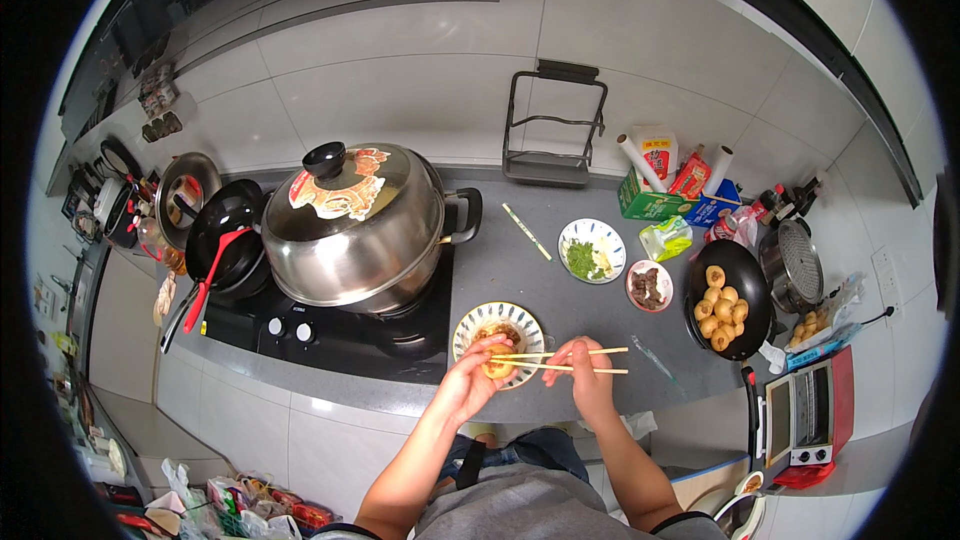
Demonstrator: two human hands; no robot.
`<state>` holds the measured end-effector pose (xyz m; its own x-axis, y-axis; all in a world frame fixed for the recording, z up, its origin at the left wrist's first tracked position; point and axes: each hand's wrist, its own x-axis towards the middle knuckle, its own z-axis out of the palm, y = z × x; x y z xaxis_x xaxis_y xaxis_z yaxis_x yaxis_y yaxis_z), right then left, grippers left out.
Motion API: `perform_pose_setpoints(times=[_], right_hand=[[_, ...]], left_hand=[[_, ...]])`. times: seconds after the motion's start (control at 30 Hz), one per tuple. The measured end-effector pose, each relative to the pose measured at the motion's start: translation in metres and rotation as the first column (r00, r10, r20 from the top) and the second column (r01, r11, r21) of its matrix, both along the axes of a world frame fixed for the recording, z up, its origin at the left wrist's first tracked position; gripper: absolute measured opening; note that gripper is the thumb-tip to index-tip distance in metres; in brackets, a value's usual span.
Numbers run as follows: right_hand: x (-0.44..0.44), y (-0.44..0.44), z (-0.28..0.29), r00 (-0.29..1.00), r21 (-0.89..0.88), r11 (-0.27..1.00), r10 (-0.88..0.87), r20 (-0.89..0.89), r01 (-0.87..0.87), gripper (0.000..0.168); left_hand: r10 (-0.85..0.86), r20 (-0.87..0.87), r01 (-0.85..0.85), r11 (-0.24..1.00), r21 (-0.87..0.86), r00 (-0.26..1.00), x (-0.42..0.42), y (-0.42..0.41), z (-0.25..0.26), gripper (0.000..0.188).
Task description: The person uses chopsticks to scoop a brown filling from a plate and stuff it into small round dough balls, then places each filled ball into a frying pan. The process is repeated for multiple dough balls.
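My left hand (pixel 466 382) grips a round, yellow-brown food ball (pixel 498 364) over the near part of a patterned bowl (pixel 534 321) that holds a brown mixture. A pair of light chopsticks (pixel 559 361) is in my right hand (pixel 583 376), their tips pointing left and touching the ball. Farther back sit a plate (pixel 591 223) with chopped greens and pale bits, and a small pink-rimmed bowl (pixel 667 286) with dark chunks. At the right, a black wok (pixel 753 277) contains several similar round balls.
A large lidded steel pot (pixel 352 240) stands on the black hob (pixel 330 349), beside a black pan (pixel 225 225) with a red spatula (pixel 214 277). Wrap boxes (pixel 660 204) stand near the wall. A toaster oven (pixel 814 412) is at far right. A patterned stick (pixel 526 232) lies on the grey counter (pixel 502 277).
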<state>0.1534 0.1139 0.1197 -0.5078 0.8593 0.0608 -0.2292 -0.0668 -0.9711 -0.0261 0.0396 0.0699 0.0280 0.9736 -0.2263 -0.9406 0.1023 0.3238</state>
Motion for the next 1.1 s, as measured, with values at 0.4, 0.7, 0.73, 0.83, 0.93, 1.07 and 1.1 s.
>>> perform_pose_setpoints(times=[0.4, 0.7, 0.73, 0.83, 0.93, 1.07, 1.1], right_hand=[[0.001, -0.022, -0.003, 0.990, 0.459, 0.888, -0.055, 0.132, -0.012, 0.024], [-0.003, -0.036, -0.003, 0.958, 0.723, 0.685, -0.139, 0.251, -0.090, 0.028], [-0.003, -0.036, -0.005, 0.958, 0.717, 0.690, -0.128, 0.255, -0.099, 0.028], [-0.005, -0.033, -0.002, 0.966, 0.603, 0.796, -0.113, 0.231, -0.051, 0.032], [-0.002, -0.033, -0.006, 0.982, 0.447, 0.884, -0.180, 0.061, 0.134, 0.036], [-0.004, -0.035, -0.010, 0.996, 0.380, 0.925, -0.035, 0.077, 0.003, 0.030], [-0.004, -0.035, -0.010, 0.995, 0.433, 0.901, -0.064, 0.081, 0.022, 0.030]], left_hand=[[0.159, -0.058, -0.165, 0.979, -0.121, 0.986, 0.007, -0.001, -0.010, 0.031], [0.173, -0.034, -0.176, 0.973, -0.148, 0.984, 0.008, 0.004, -0.001, 0.028], [0.173, -0.046, -0.178, 0.973, -0.147, 0.984, 0.008, 0.004, -0.001, 0.028], [0.152, -0.024, -0.154, 0.981, -0.117, 0.988, 0.005, 0.001, 0.002, 0.028], [0.165, -0.008, -0.164, 0.978, -0.131, 0.986, 0.006, 0.001, 0.005, 0.029], [0.189, -0.011, -0.188, 0.973, -0.130, 0.982, 0.007, 0.000, 0.003, 0.033], [0.192, -0.005, -0.191, 0.972, -0.139, 0.981, 0.008, -0.001, 0.006, 0.033]])
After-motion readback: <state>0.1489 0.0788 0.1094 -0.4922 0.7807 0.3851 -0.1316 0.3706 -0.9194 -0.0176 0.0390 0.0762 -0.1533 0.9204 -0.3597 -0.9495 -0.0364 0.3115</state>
